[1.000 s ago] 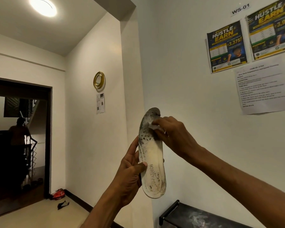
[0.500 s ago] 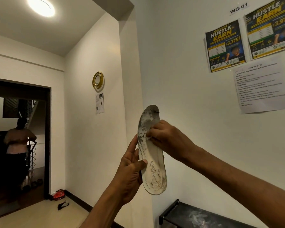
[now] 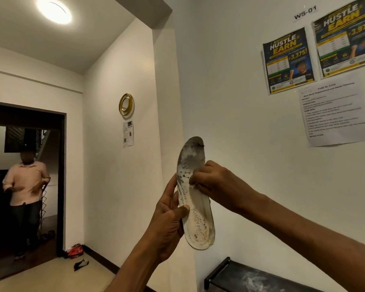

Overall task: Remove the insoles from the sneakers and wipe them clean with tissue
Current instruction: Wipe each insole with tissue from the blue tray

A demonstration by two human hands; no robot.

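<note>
A white, dirt-stained insole (image 3: 195,216) printed with "FASHION" is held upright in the air in front of the wall. My left hand (image 3: 169,220) grips its left edge near the heel, thumb across the front. My right hand (image 3: 215,182) is curled against the middle of the insole, pressing a small wad of tissue that is almost wholly hidden under the fingers. The toe end above my right hand shows grey grime. No sneakers are in view.
A dark shoe rack (image 3: 251,277) stands low at the right by the wall. Posters (image 3: 289,60) and a task sheet hang on the wall. A person (image 3: 25,194) stands in the doorway at left. Red footwear (image 3: 75,250) and a dark sandal (image 3: 80,264) lie on the floor.
My right hand has slid down the insole from the toe end toward the middle. The person in the doorway has turned and come closer.
</note>
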